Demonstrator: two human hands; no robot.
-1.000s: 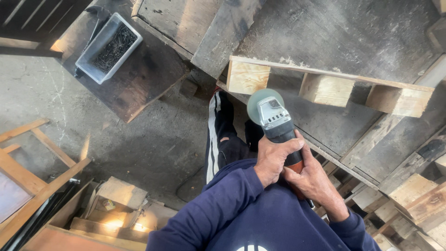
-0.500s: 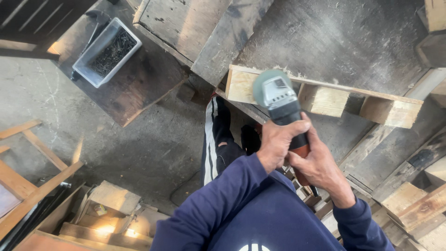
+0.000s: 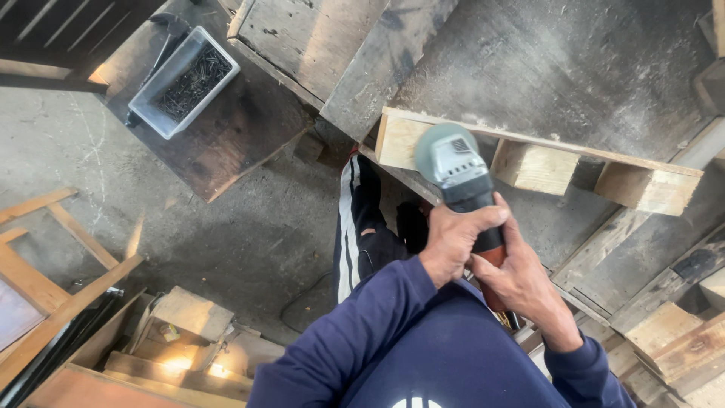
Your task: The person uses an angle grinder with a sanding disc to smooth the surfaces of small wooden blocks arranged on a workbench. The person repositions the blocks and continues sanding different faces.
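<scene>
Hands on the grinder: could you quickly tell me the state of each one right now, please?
Left hand: closed around the angle grinder, gripping its body.
Right hand: closed on the grinder's rear handle, lower down.

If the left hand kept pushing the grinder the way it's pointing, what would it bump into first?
Most likely the pale wooden block at the end of the pallet frame. The left hand points the angle grinder up at it, and the grinder's head already overlaps it, though depth is unclear.
</scene>
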